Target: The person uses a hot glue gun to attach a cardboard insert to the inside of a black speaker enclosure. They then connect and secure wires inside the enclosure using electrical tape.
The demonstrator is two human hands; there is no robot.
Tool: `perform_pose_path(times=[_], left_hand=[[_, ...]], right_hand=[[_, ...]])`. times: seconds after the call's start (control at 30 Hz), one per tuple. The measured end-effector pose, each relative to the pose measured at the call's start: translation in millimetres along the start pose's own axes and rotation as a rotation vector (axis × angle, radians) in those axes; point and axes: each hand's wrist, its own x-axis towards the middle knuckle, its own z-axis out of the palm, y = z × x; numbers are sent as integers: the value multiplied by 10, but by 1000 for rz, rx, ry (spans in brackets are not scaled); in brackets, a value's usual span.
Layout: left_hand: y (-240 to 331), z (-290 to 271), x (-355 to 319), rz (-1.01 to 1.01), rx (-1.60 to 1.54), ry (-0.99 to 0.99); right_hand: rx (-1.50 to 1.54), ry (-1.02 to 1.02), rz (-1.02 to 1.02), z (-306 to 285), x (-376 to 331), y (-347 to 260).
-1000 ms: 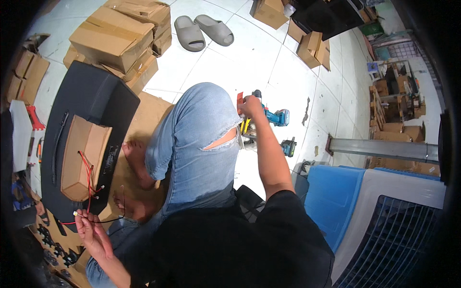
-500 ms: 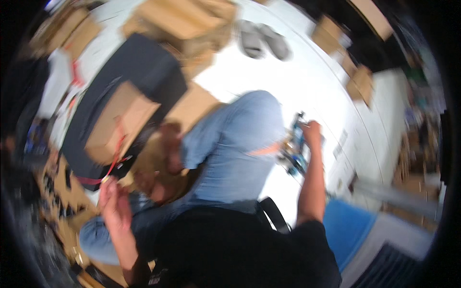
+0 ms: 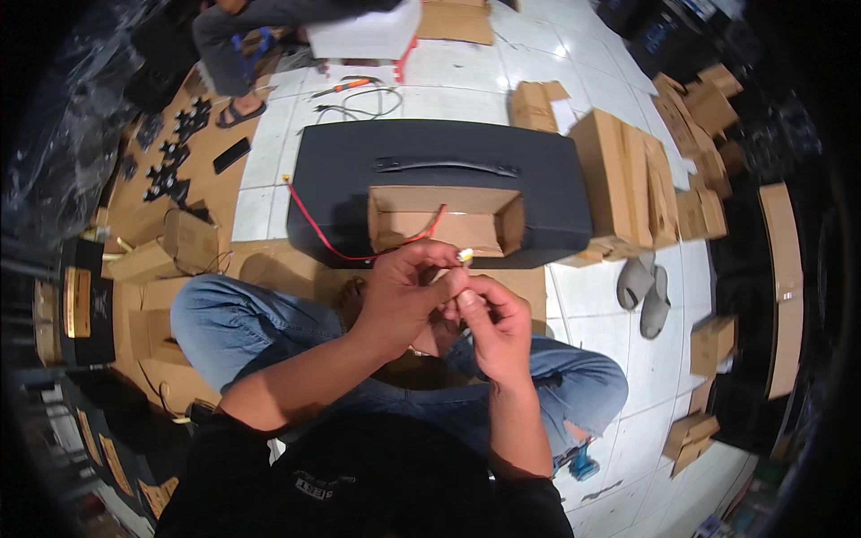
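Observation:
Both hands meet above my lap, in front of a black box [image 3: 332, 179] with a carry handle [image 3: 448, 165] and a rectangular cut-out. My left hand [image 3: 404, 285] is closed, thumb and fingers pinched around a small white-and-yellow connector [image 3: 465, 255] whose tip sticks out. Against it, my right hand [image 3: 499, 334] pinches something tiny that its fingers hide. A red cable [image 3: 309, 220] lies over the box's near left edge, passes just behind my left hand and runs into the bare-wood cut-out [image 3: 448, 229]. Its far left end has a small gold tip.
Cardboard boxes [image 3: 610, 179] stand right of the black box, near grey slippers [image 3: 643, 296]. A teal power tool [image 3: 583, 462] lies by my right knee. Beyond the box are an orange-handled tool with a cord [image 3: 345, 87], a phone [image 3: 232, 156] and another person's sandalled foot [image 3: 240, 112].
The view has turned left. My right hand has left the teal tool on the floor and joined my left hand over my lap. The left hand has moved off the red cable's end.

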Motion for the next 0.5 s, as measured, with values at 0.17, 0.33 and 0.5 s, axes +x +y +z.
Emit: perform_pose_path(times=[0.17, 0.33, 0.5], left_hand=[[124, -457, 397, 9, 484, -282], [264, -1214, 1866, 344, 1327, 38], [275, -1445, 2779, 138, 1696, 123]], right_hand=[[233, 318, 124, -331, -58, -4], [-22, 664, -133, -975, -326, -545], [-347, 746, -293, -1312, -738, -989]])
